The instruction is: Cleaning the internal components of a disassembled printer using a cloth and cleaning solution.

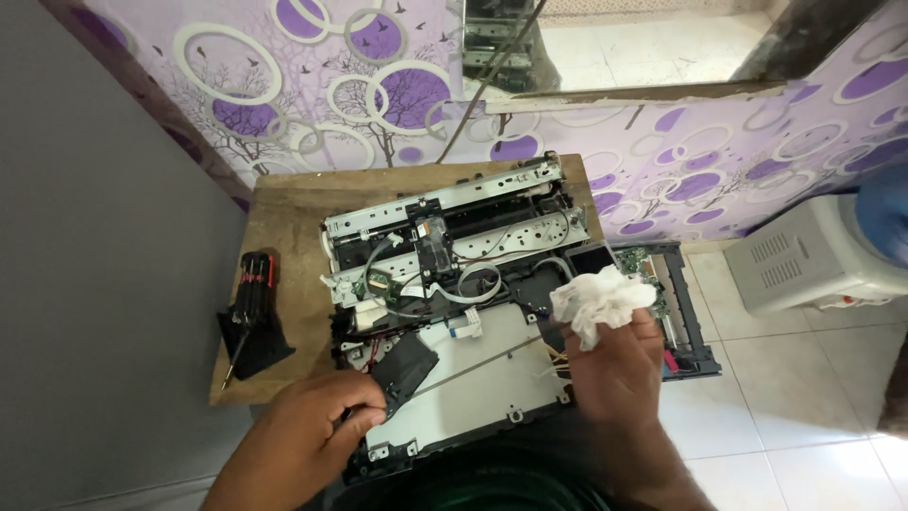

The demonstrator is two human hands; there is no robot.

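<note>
Thin metal rod point(478, 364) lies slantwise over the opened printer point(454, 284), long axis running from the near-left corner of the chassis up toward its right edge. Left hand point(307, 435) pinches the rod's lower end, fingers closed on it beside a black plastic part point(405, 364). Right hand point(615, 374) grips a crumpled white tissue point(601, 301), wad held at the rod's upper end (contact with the rod cannot be told). So the rod spans hand to hand, each at one end. Printer sits on a wooden board point(284, 227); a screwdriver set point(253, 317) rests at the board's left edge, well apart from both hands.
</note>
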